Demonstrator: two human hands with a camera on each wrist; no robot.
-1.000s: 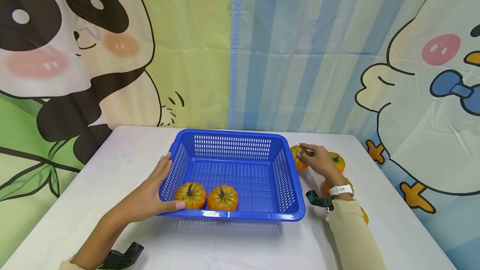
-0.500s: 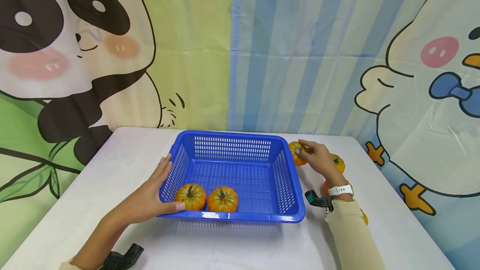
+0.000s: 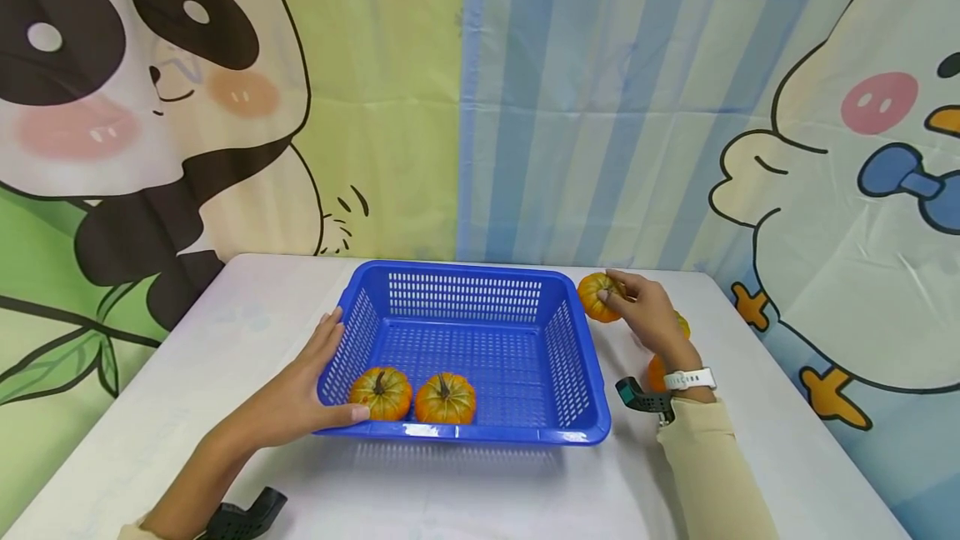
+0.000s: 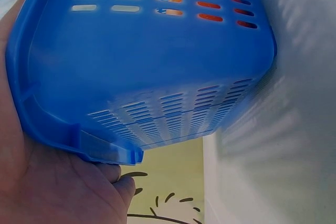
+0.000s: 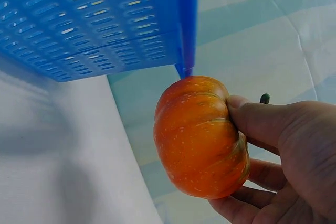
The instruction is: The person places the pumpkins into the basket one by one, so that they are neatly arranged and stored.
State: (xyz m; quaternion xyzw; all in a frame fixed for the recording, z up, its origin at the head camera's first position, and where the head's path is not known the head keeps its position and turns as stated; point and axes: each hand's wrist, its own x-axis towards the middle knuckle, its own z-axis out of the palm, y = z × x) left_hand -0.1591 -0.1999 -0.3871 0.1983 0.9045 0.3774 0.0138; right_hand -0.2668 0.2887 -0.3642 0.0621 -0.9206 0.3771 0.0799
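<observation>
R hand (image 3: 651, 312) pinching ribbed yellow-orange pumpkin (image 3: 593, 300), just off far R corner of blue basket (image 3: 495, 433), L hand (image 3: 298, 394) w/ straight fingers on basket's L side, pumpkin's pale specks clear only in R wrist view

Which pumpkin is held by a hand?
The pumpkin in the right hand, beside the basket; two others sit inside it, two more show behind the right arm.
</observation>
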